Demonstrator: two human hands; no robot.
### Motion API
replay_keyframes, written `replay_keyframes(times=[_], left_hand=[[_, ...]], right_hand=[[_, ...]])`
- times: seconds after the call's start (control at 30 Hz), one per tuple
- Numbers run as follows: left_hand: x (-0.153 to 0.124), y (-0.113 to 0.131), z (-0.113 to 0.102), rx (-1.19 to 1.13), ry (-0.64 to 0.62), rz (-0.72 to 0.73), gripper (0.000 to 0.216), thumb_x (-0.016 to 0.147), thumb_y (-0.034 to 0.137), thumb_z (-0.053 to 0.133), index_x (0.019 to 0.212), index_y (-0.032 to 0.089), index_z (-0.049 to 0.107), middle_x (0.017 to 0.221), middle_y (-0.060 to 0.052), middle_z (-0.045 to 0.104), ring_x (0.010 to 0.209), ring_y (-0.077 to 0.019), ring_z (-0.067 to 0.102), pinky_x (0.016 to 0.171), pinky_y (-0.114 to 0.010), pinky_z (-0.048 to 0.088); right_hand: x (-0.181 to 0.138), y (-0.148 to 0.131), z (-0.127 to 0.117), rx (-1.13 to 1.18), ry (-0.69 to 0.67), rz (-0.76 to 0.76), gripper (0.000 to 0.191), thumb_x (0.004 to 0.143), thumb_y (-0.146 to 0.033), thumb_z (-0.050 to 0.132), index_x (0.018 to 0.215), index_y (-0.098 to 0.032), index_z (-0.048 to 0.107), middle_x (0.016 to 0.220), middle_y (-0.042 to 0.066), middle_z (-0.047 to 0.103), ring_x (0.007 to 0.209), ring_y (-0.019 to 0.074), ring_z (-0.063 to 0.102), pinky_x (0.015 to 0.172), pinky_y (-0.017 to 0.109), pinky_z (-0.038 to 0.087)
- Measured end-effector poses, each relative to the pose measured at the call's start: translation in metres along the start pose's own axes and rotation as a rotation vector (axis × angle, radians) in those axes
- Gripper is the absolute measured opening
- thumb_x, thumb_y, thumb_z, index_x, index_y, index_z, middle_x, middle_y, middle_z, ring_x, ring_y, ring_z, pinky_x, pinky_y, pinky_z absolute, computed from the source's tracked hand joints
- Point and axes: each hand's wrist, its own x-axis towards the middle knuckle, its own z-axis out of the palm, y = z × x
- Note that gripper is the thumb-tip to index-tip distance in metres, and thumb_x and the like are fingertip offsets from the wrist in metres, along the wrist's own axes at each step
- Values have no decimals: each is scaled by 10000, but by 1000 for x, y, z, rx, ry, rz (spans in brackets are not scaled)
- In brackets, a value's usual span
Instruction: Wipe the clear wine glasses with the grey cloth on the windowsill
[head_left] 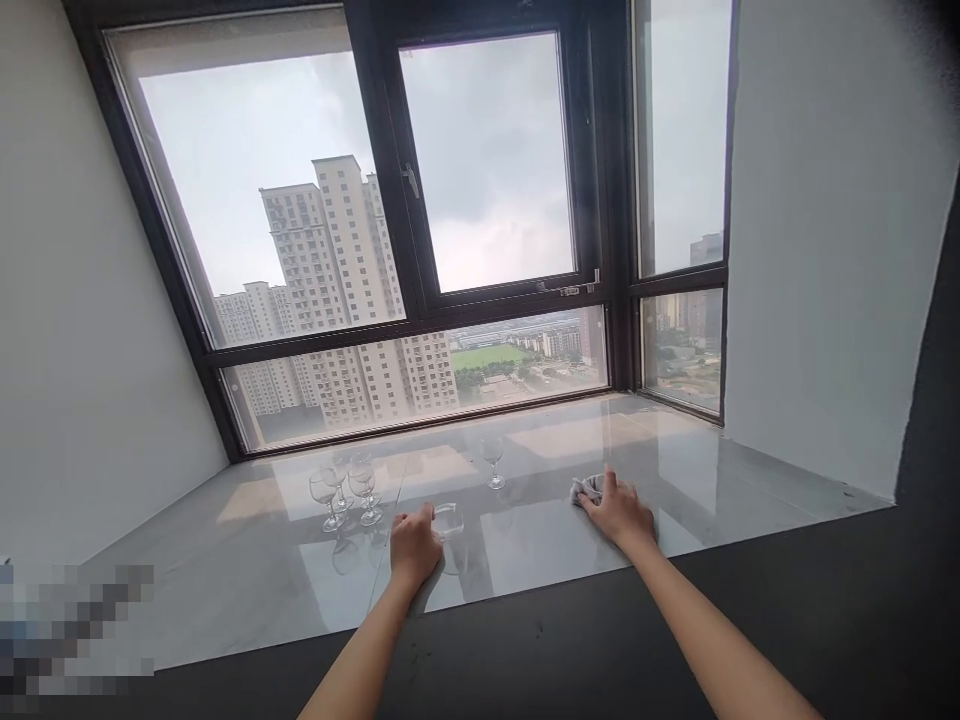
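My left hand (415,550) is closed around a clear wine glass (450,520) near the front edge of the sill. The glass lies on its side, its bowl pointing right; my fingers hide the stem and foot. Farther right, my right hand (621,515) grips a crumpled grey-white cloth (586,490) at the sill's surface. A single stemmed glass (493,460) stands upright between and beyond my hands. Left of my left hand, several similar glasses (361,482) stand upright in a close group.
The glossy tiled sill (525,545) reflects the window and ends at a front edge above a dark wall. Dark window frames (420,325) border the back. A white wall (825,300) rises at the right. A blurred patch covers the lower left corner.
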Motion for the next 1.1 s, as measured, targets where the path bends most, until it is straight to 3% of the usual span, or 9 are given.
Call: replay_keyframes(times=[0.2,0.4,0.5,0.63,0.8,0.93,1.1], left_hand=[[-1,-1,1,-17,4,-7,323,722,45,475,973,186,621,763,-65,686,801,-229,653,946,-348,331],[-2,-2,2,-24,44,-7,320,713,25,461,941,178,624,698,-45,659,718,-209,633,915,-337,338],[-2,-3,3,-29,74,2,309,702,24,466,920,179,620,685,-42,658,695,-207,622,888,-332,343],[-2,-2,4,-36,71,-7,287,697,40,487,911,180,615,713,-54,676,726,-217,636,897,-339,338],[-1,-2,6,-38,70,-21,269,701,58,501,912,181,613,752,-68,696,765,-228,653,910,-347,330],[-1,-3,8,-46,75,-29,267,696,60,506,908,179,616,753,-74,697,762,-230,654,909,-349,330],[-1,-2,6,-59,73,-48,254,716,70,511,920,176,621,779,-84,708,779,-234,657,919,-354,325]], right_hand=[[1,7,7,104,8,-91,585,916,-387,492,1417,-147,306,1211,157,603,1114,304,547,756,355,435],[-13,-6,-3,249,300,-141,678,798,-277,584,1408,-198,299,1155,145,587,1157,328,495,685,337,445],[-20,-43,-7,440,340,-142,705,766,-315,587,1403,-205,304,1099,125,598,1089,323,537,681,340,455],[-36,-123,1,804,177,-82,751,739,-401,601,1399,-218,292,1047,84,622,892,267,616,638,315,456],[-67,-208,35,1241,21,69,605,728,-342,553,1291,-195,386,987,72,652,849,228,633,748,322,486],[-82,-229,53,1295,0,31,589,688,-298,570,1252,-208,427,976,59,647,846,223,625,792,335,478],[-84,-226,51,1325,-20,18,582,643,-306,629,1192,-204,467,982,60,645,845,217,611,796,337,482]])
